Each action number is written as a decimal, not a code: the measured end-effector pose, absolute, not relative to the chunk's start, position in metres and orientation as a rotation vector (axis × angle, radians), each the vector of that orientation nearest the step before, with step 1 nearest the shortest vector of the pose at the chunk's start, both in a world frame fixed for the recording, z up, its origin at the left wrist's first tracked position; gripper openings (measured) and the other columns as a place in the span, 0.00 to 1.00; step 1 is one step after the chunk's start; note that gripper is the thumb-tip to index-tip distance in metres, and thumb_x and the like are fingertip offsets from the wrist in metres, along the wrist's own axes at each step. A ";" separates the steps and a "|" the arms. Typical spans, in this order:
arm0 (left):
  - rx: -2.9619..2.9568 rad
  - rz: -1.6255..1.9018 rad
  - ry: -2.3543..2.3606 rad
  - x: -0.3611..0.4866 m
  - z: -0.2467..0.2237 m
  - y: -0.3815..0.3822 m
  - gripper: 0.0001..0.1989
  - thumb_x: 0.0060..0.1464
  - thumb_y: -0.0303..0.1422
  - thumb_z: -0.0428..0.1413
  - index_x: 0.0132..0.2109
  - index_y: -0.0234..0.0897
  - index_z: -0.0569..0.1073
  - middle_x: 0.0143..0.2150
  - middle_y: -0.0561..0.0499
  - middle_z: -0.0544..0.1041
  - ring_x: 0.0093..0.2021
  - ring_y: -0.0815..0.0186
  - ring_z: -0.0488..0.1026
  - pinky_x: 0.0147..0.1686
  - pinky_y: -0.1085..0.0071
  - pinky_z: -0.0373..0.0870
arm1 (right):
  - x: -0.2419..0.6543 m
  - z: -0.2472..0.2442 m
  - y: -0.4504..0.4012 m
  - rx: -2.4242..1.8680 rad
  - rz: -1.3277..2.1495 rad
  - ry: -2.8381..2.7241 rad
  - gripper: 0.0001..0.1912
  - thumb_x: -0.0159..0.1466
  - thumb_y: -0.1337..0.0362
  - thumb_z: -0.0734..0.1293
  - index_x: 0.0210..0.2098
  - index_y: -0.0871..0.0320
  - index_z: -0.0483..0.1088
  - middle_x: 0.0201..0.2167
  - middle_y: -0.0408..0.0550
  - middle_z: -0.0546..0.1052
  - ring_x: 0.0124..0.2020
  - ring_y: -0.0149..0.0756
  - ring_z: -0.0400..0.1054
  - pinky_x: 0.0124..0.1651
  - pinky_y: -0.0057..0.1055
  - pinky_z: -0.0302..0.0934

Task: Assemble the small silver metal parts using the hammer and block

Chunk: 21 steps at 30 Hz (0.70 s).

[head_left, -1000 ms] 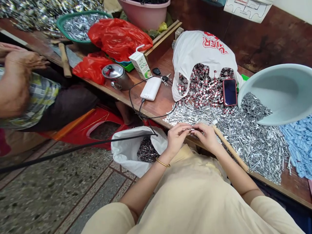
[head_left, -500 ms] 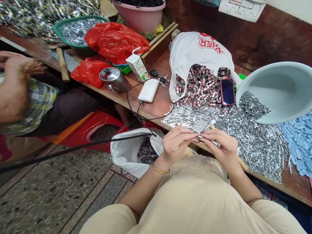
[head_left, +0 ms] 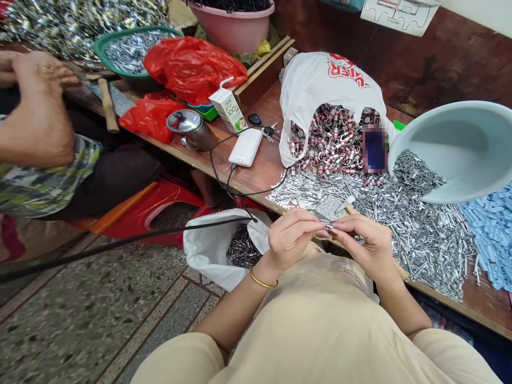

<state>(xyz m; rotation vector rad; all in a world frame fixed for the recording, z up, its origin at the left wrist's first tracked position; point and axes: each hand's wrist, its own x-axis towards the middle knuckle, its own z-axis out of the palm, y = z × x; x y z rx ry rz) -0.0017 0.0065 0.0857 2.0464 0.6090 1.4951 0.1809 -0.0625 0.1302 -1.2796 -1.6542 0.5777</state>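
My left hand (head_left: pixel 292 234) and my right hand (head_left: pixel 366 242) meet fingertip to fingertip just over the table's front edge. Both are closed in a pinch around a small silvery metal piece (head_left: pixel 329 226), mostly covered by the fingers, so its exact kind cannot be made out. Just beyond the fingertips lies a flat grey speckled block (head_left: pixel 328 207), with a small hammer-like tool (head_left: pixel 345 204) resting at its side. A heap of small silvery metal parts (head_left: pixel 420 240) spreads around and to the right of my right hand.
A white plastic bag (head_left: pixel 330 80) holds red-and-silver metal pieces, beside a tilted grey-blue basin (head_left: pixel 476 138). Light-blue strips (head_left: pixel 490 234) lie at right. A white power bank (head_left: pixel 245 148), cable and metal mug (head_left: pixel 191 130) stand left. A co-worker's arm (head_left: pixel 40 106) shows at far left.
The small metal piece shows a little more between my fingertips; my hands stay nearly in place. At left, the co-worker's arm has shifted. The view has drifted slightly.
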 end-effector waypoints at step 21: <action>1.414 1.029 0.834 0.021 0.058 0.003 0.10 0.58 0.39 0.63 0.35 0.36 0.82 0.40 0.45 0.81 0.42 0.63 0.78 0.40 0.69 0.76 | 0.186 0.072 -0.064 -1.397 0.914 -1.157 0.07 0.64 0.57 0.73 0.38 0.52 0.81 0.36 0.48 0.82 0.38 0.40 0.76 0.43 0.39 0.73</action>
